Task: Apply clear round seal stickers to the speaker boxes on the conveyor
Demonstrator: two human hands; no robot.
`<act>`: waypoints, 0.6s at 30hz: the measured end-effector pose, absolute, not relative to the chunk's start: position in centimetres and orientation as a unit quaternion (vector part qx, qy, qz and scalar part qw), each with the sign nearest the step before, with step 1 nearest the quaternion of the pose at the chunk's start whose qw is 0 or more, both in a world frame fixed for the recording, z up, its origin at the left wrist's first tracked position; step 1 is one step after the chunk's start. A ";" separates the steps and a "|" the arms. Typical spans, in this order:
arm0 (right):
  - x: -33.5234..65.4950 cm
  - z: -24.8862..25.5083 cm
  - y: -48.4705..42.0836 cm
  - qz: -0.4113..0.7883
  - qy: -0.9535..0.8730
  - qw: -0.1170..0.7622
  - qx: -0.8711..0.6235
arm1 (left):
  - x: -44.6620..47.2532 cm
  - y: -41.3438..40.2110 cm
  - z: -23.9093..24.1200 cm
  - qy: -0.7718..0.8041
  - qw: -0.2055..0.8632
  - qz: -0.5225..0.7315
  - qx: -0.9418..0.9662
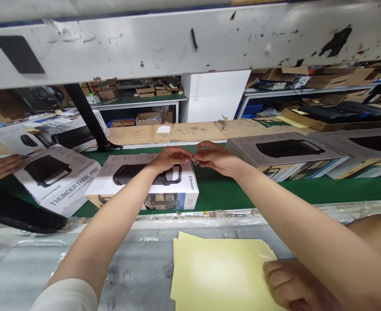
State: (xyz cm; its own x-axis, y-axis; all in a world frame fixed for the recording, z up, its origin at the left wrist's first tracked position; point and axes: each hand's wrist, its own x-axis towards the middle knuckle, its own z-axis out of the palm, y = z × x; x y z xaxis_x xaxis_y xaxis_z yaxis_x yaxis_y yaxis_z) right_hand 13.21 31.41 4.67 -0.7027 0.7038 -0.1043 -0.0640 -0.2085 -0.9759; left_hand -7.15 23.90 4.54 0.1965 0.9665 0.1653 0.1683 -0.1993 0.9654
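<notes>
My left hand [171, 159] reaches over a white printed speaker box [107, 172], fingers pinched close to its far right corner. Just right of that corner, my right hand [216, 158] is also pinched, its fingertips nearly meeting the left ones. A tiny, thin, clear-looking piece [193, 160] shows between the fingertips, too small to name. The box lies flat on the green conveyor belt [216, 194], its top panel showing a black speaker with a handle.
Another box [75, 188] lies angled at left, near another person's hand [2, 168]. More boxes [287, 149] stand on the belt at right. Another person's hand [294, 283] rests by yellow sheets [222, 268] in front. A metal beam [164, 45] crosses above; a black post [84, 114] stands left.
</notes>
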 end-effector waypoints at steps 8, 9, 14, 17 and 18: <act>12.5 3.7 30.9 0.730 -0.549 0.292 -0.284 | -7.6 23.4 5.0 0.489 0.435 0.418 0.630; 12.5 3.7 30.8 0.727 -0.551 0.295 -0.285 | -7.7 23.3 5.1 0.505 0.432 0.404 0.629; 12.0 3.8 30.1 0.643 -0.607 0.337 -0.322 | -7.8 23.4 4.9 0.615 0.315 0.368 0.622; 11.7 3.8 29.8 0.621 -0.609 0.330 -0.367 | -7.4 23.7 4.5 0.667 0.158 0.304 0.662; 11.7 3.8 29.7 0.628 -0.605 0.315 -0.376 | -7.2 23.7 4.4 0.672 0.125 0.252 0.685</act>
State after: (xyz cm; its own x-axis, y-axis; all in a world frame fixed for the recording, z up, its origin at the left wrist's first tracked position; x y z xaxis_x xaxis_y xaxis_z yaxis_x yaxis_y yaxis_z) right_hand 11.73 29.68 3.81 -0.5193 0.8497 -0.0917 0.0600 -0.0708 -0.9957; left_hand -7.25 23.74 4.42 -0.0316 0.9836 0.1774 0.8578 -0.0644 0.5100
